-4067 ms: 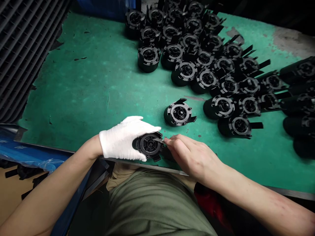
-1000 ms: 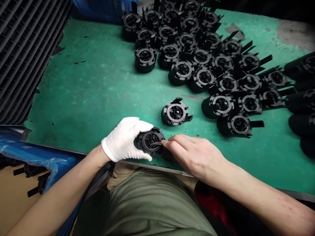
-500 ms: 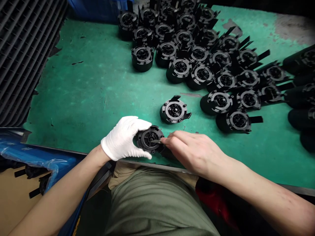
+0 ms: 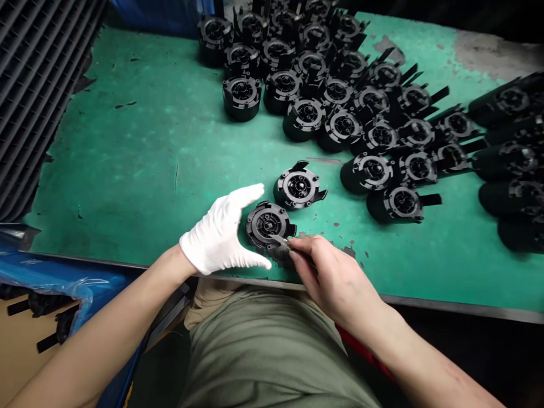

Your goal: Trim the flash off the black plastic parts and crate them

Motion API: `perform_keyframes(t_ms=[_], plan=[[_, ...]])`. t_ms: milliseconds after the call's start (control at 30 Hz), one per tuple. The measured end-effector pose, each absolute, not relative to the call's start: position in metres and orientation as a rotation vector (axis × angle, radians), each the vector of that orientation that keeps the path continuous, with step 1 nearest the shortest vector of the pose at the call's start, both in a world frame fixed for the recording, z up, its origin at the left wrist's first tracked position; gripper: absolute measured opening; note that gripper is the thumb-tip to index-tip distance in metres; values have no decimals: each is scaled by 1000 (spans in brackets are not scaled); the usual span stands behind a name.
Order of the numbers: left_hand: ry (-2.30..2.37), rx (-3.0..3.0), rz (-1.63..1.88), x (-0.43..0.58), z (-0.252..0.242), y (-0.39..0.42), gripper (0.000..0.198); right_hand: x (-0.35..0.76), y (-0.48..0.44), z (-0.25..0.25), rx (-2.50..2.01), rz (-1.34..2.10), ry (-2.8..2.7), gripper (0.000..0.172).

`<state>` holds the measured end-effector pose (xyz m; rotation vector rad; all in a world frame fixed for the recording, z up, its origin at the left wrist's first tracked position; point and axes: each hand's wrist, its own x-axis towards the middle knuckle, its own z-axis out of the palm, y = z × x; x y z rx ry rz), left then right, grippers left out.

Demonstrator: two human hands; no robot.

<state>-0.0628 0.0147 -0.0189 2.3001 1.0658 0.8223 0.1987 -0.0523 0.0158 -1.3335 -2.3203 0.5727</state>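
My left hand (image 4: 219,235), in a white glove, is spread wide with thumb and fingers apart. Between them, beside the palm, stands a round black plastic housing (image 4: 268,225) with its ribbed, ring-shaped end facing up. Pinched in my bare right hand (image 4: 334,275) is a small knife (image 4: 280,241), its pointed blade reaching over the lower right rim of that housing; whether it touches cannot be told. Just behind stands a second black housing (image 4: 300,186) of the same kind, with tabs sticking out at its edge.
Many similar black housings (image 4: 306,116) stand in rows across the back and right of the green worktop (image 4: 140,141). A black ribbed rack or mat (image 4: 40,96) lies at the left. A lined blue bin (image 4: 85,289) with black parts sits below the front edge; another blue container (image 4: 164,17) is behind.
My left hand has opened away from the housing, which now sits farther from the table edge, nearer the second one. The knife has drawn back from the housing's centre towards its lower right rim.
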Motion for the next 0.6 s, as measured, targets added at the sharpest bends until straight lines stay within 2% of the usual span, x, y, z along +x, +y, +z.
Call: perform_keyframes(t_ms=[100,233,600], plan=[[1036,2393,721,-53,-19,20,107,199,-56,15,-1426,436,-2306,14],[1196,2272,813,-45,-24,8,90,206,-56,16,-1472,431,-2329,8],[1261,2270,827,-42,-20,4,85,217,-27,14,-1357,528,-2437,12]])
